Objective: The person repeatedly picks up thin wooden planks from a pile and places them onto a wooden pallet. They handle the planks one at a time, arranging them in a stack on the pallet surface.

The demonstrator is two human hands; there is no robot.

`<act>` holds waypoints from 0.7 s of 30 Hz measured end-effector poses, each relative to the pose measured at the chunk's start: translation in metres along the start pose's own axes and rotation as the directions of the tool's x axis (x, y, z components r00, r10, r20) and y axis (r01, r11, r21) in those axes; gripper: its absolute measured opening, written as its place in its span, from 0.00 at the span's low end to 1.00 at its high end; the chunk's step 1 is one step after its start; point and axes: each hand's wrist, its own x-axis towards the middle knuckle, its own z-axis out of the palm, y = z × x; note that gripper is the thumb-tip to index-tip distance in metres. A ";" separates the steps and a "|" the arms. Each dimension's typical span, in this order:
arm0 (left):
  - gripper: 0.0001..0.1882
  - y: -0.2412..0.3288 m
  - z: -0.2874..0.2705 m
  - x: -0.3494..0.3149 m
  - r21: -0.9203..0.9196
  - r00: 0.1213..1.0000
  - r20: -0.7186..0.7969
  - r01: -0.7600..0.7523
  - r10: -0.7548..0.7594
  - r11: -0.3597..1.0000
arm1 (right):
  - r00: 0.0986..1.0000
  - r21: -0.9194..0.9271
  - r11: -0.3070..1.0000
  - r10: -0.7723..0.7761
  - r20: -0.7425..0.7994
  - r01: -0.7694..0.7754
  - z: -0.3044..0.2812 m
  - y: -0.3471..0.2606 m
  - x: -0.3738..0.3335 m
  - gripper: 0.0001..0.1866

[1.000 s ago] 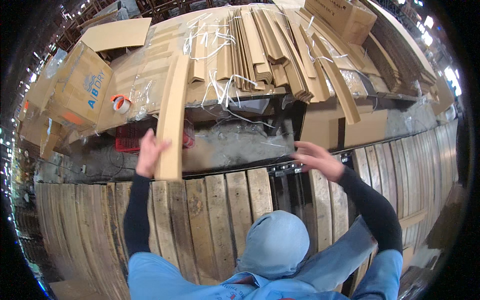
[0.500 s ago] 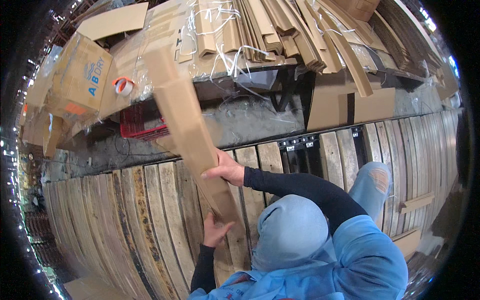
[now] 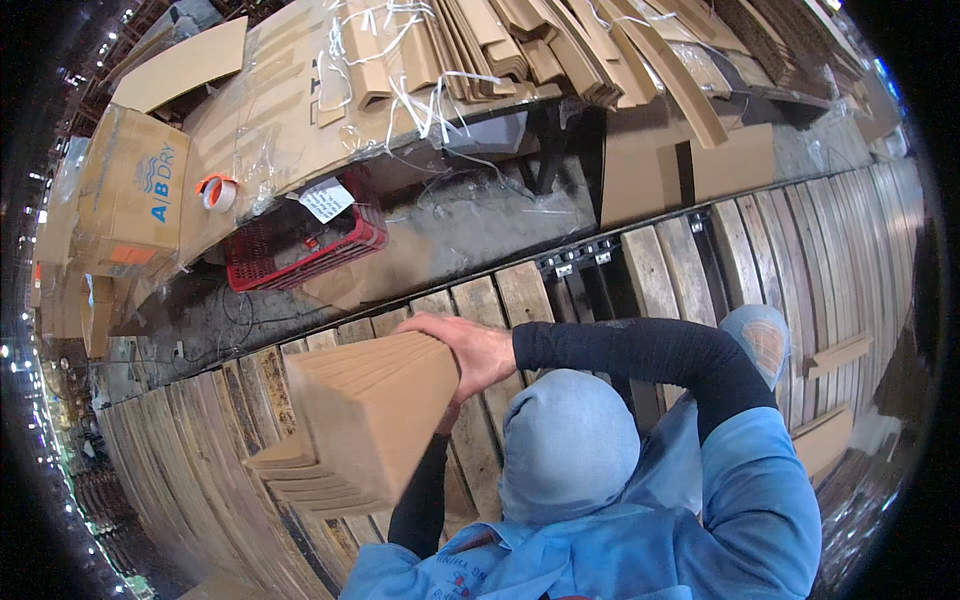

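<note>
Clasping a nested stack of angled cardboard edge protectors (image 3: 385, 405) with the right hand (image 3: 475, 355), fingers bent over the upper right side of the stack and pressing against it. Holding the stack tilted above the wooden slats (image 3: 225, 440), just left of the blue-grey cap (image 3: 570, 445), with the layered, V-shaped end toward the lower left. Showing only a sliver of the left hand (image 3: 449, 418) behind the stack, close below the right. Cannot tell the set of the left fingers, hidden by the cardboard.

Beyond the slats, on the cardboard-covered tabletop (image 3: 265, 115): more long angled cardboard strips (image 3: 510, 55) lying side by side, with loose white straps (image 3: 425, 105) tangled across and hanging over the near edge. Farther left on the same surface, an orange-and-white tape roll (image 3: 217, 194) near a large cardboard box (image 3: 130, 195). Partly under the near edge, a red plastic crate (image 3: 310, 265), with a white printed sheet (image 3: 327, 200) at the far side.
</note>
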 end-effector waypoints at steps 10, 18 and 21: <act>0.21 0.045 0.081 0.061 -0.233 0.971 -0.227 -0.127 0.073 0.964 | 0.940 0.015 0.991 0.132 -0.316 -0.134 -0.011 -0.007 0.014 0.46; 0.17 0.163 0.253 0.105 -0.457 0.894 -0.290 -0.442 0.340 0.772 | 0.873 -0.174 0.964 0.098 -0.479 -0.203 -0.125 -0.059 -0.017 0.53; 0.17 0.208 0.318 0.097 -0.522 0.877 -0.194 -0.471 0.439 0.711 | 0.837 -0.286 0.913 0.097 -0.538 -0.290 -0.164 -0.070 -0.077 0.51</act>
